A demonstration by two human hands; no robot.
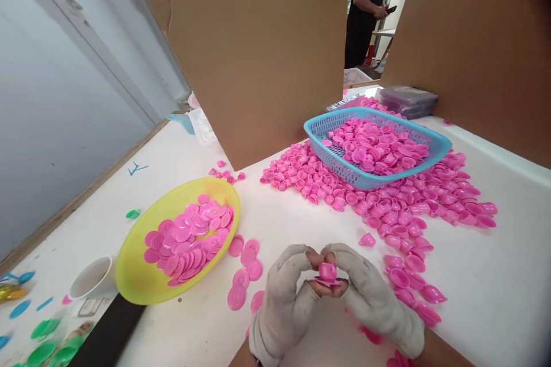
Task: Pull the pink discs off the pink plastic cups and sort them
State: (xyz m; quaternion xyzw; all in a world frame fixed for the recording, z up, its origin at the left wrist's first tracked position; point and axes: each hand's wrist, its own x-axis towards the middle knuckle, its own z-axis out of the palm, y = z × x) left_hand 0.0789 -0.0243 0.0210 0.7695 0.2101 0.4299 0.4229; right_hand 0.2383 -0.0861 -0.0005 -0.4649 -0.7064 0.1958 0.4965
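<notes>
Both hands wear pale fingerless gloves and meet at the front of the table. Between their fingertips is a small pink toy cup (328, 271) resting on a pink toy saucer (327, 281). My left hand (286, 298) grips the pair from the left, thumb below and fingers above. My right hand (372, 298) closes on the same pair from the right. Loose pink saucers (241, 278) lie just left of my left hand. Right of my right hand, pink cups (400, 279) are scattered on the white table.
A yellow bowl (129, 258) of pink saucers stands left. A blue basket (340, 167) of pink cups sits on a heap of cups. Cardboard panels (267, 51) rise behind. A white cup (92, 280) and green pieces (45, 330) are far left. A person (368, 6) stands beyond the panels.
</notes>
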